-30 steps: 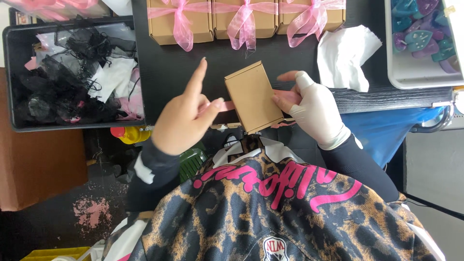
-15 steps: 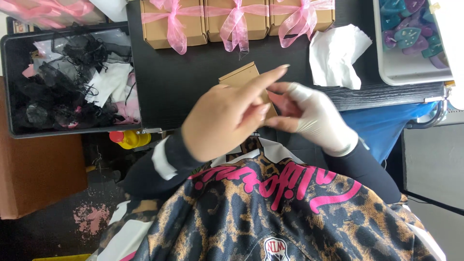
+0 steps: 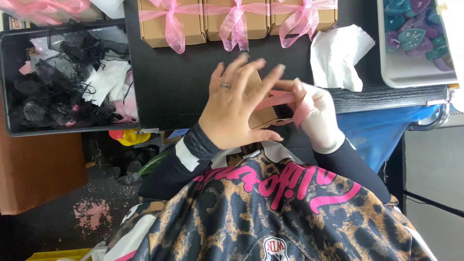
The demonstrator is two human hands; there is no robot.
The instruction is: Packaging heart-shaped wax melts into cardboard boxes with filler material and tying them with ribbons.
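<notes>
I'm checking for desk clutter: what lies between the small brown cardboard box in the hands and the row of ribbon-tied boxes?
In the head view, only bare black desk top separates the small brown cardboard box from the ribbon-tied boxes.

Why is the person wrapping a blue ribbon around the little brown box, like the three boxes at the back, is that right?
Not quite. The ribbon is pink, not blue, as the head view shows. Both the left hand and right hand hold it around the little brown box, and the three boxes at the back carry pink bows too.
</notes>
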